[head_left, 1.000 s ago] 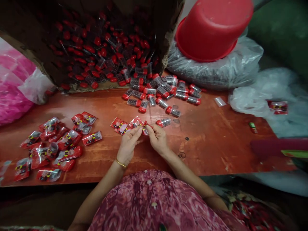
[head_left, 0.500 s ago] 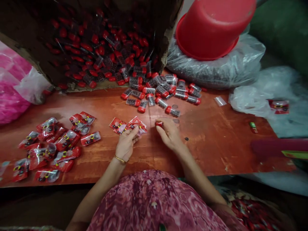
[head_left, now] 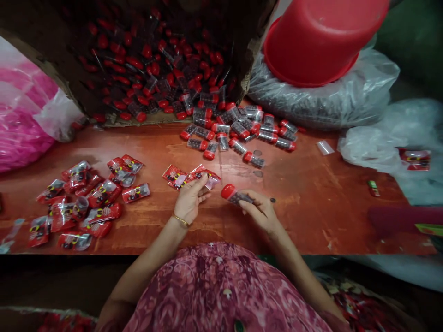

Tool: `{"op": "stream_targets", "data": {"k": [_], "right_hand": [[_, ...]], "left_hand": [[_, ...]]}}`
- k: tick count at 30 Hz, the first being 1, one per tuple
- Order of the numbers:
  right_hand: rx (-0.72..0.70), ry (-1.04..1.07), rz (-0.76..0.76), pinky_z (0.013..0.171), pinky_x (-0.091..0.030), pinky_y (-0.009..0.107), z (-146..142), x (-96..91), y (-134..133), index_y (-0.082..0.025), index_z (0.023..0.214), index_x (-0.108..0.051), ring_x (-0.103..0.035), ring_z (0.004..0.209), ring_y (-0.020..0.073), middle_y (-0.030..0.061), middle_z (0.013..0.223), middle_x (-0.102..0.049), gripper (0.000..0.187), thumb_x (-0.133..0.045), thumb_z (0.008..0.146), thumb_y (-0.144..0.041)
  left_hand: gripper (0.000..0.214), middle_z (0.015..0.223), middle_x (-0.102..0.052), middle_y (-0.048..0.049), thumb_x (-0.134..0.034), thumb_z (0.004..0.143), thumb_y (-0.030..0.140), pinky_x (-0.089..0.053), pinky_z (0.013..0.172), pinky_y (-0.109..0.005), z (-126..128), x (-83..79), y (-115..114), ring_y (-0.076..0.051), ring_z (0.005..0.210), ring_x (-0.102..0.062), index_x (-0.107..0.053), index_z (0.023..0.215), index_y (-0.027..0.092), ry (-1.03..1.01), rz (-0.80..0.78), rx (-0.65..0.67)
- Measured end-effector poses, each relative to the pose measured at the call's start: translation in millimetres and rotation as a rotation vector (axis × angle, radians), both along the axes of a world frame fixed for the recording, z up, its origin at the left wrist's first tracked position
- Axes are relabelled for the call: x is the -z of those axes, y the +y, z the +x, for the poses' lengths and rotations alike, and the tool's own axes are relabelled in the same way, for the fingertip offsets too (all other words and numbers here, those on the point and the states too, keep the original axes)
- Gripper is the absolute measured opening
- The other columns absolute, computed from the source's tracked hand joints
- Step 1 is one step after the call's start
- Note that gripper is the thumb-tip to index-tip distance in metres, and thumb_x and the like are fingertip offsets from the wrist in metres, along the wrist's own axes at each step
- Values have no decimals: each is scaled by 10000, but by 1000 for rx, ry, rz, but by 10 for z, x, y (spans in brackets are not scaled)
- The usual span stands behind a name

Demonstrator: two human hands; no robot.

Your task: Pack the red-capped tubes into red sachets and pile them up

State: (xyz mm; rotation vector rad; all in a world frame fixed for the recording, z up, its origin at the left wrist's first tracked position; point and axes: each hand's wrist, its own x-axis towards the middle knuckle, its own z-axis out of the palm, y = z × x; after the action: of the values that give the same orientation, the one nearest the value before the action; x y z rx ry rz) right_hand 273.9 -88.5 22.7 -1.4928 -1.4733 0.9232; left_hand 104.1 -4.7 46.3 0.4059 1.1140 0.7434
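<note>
My right hand (head_left: 262, 210) grips the clear end of a small red-capped tube (head_left: 230, 192) filled with dark round pieces. The tube's cap points left, toward my other hand. Thumb and fingers of my left hand (head_left: 190, 199) pinch a flat red printed packet (head_left: 212, 179) with a pale see-through area. A second flat red packet (head_left: 173, 175) lies just left of it, partly overlapped. Beyond my hands, a loose heap of red-capped tubes (head_left: 238, 128) lies on the red-brown table (head_left: 294, 184).
Filled red packets (head_left: 104, 192) form a pile at the left. A cardboard box (head_left: 254, 60) full of red-capped tubes stands at the back. A red bucket (head_left: 321, 41) sits upside down on a stuffed clear bag (head_left: 311, 106). Pink bags (head_left: 24, 115) stand at far left.
My right hand has turned and moved slightly right and nearer to me, so more of its tube shows. My left hand keeps its pinch on the packet. The whole view has shifted slightly.
</note>
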Motion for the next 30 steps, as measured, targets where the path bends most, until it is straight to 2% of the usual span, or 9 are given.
{"op": "stream_targets", "data": {"k": [4,7,11,15,19,23,26,30], "right_hand": [[0,63,-27,502,-337,220,-111,-103,35,-173,732,-593,-432,508,97,-31,567,-495,133,-491,772,-248],[3,117,-54,485,-318,216,-147,-128,88,-168,711,-587,-414,501,91,-33,560,-486,128,-491,748,-246],[48,193,-84,458,-302,209,-197,-148,98,-170,695,-581,-381,475,80,-42,540,-460,122,-514,727,-268],[73,326,-176,435,-326,205,-256,-117,84,-178,688,-566,-371,429,77,-59,489,-424,148,-512,741,-305],[100,412,-190,440,-380,208,-316,-15,69,-184,783,-582,-347,402,74,-76,484,-394,180,-512,769,-349],[182,351,-109,480,-395,215,-335,74,86,-190,864,-572,-411,469,85,-50,580,-476,208,-487,822,-375],[164,247,-40,544,-397,221,-323,94,132,-190,849,-578,-466,580,102,-23,661,-527,201,-492,838,-371],[112,298,-40,515,-376,223,-333,104,172,-192,887,-568,-437,540,102,-34,611,-482,233,-463,857,-398]], "left_hand": [[412,643,-679,-5,-812,440,463,-453,604,-214,32,-9,-47,-102,601,-600,-651,657,151,9,50,63],[430,576,-648,4,-801,424,499,-430,590,-209,44,0,-70,-86,552,-558,-658,613,140,67,130,60],[394,523,-607,18,-777,489,492,-408,602,-216,31,73,-84,-80,540,-516,-646,551,126,138,288,49],[314,517,-599,31,-765,558,420,-383,568,-207,29,137,-90,-64,512,-473,-648,549,128,189,396,25],[297,573,-642,24,-815,475,359,-415,581,-203,64,132,-93,-67,534,-516,-665,596,133,89,329,-9],[388,668,-690,-4,-848,410,283,-462,662,-220,107,123,-133,-89,609,-591,-695,734,134,-25,215,21],[376,715,-703,-22,-837,450,296,-476,707,-237,114,115,-169,-105,653,-612,-697,761,138,-44,254,55],[341,790,-711,-32,-803,526,346,-473,753,-256,41,101,-140,-141,730,-627,-696,783,150,-40,399,194]]}}
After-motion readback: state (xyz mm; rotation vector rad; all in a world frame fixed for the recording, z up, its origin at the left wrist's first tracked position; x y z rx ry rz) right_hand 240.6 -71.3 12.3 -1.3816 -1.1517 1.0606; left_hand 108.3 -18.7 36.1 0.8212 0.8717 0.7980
